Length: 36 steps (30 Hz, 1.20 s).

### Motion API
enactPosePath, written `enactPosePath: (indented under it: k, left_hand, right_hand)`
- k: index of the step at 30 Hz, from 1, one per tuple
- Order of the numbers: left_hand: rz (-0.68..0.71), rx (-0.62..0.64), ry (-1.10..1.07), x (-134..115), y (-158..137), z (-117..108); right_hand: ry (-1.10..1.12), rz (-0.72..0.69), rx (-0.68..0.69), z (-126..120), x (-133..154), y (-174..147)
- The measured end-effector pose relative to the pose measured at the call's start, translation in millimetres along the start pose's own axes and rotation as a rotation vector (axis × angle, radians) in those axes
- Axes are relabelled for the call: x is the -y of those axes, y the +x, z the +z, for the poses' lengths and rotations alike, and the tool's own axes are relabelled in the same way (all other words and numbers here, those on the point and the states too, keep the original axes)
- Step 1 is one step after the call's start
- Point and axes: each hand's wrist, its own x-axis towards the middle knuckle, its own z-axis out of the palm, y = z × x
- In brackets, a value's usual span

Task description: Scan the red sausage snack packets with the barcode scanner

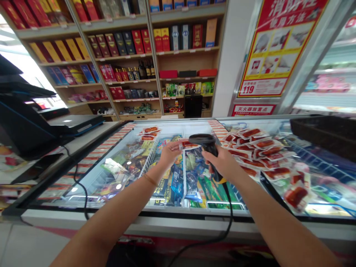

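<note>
Over the glass-topped freezer [91, 178], my left hand [170, 152] pinches the end of a vacuum-packed sausage [190, 145]. My right hand [219, 160] is wrapped round the grip of a black barcode scanner [204, 140], whose head sits just above and partly covers that pack. From the scanner's base a black cable [230, 207] hangs down over the freezer's front edge. A heap of similar packed sausages [258, 152] lies on the glass to the right of my right hand. A few more packs [150, 132] lie at the back left.
Bagged frozen goods [175, 181] in wire baskets show through the glass. At the left stand a black checkout machine [22, 122] and a flat scale [76, 122]. A dark tray [328, 129] sits at the right; stocked shelves [128, 57] line the back.
</note>
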Motion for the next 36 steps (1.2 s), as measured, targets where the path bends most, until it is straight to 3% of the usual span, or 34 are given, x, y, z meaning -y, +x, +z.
enactPosePath:
  k: [6, 9, 13, 17, 20, 23, 26, 31, 36]
  left_hand:
    - [-0.02, 0.156, -0.081, 8.1, 7.5, 93.2]
    - [-0.002, 0.246, -0.085, 16.5, 7.9, 142.3]
    - [0.019, 0.325, 0.092, 26.5, 4.4, 189.7]
    - [0.233, 0.342, 0.528, 22.8, 3.9, 198.5]
    - [0.34, 0.308, 0.716, 13.4, 8.2, 177.6]
    - [0.365, 0.235, 0.815, 5.1, 16.9, 134.2]
    - [0.347, 0.065, 0.993, -1.7, 30.6, 72.5]
    - [0.285, -0.212, 1.318, -22.6, 61.8, -45.0]
    - [0.24, -0.429, 1.483, -45.5, 102.9, -135.1]
  right_hand:
    - [0.001, 0.177, -0.266, -106.3, -44.0, -12.8]
    - [-0.034, 0.248, -0.376, -141.5, -60.5, -22.5]
    - [-0.073, 0.294, -0.446, -156.5, -70.1, -32.1]
    - [-0.019, 0.276, -0.448, -143.4, -71.0, -28.7]
    - [-0.011, 0.24, -0.415, -121.8, -68.9, -17.8]
    - [0.066, 0.175, -0.353, -91.3, -61.5, -0.1]
    - [0.158, 0.115, -0.294, -52.5, -44.9, 23.3]
    - [0.295, 0.131, -0.201, 13.4, -16.0, 52.0]
    - [0.359, 0.159, -0.107, 45.9, -29.8, 43.7]
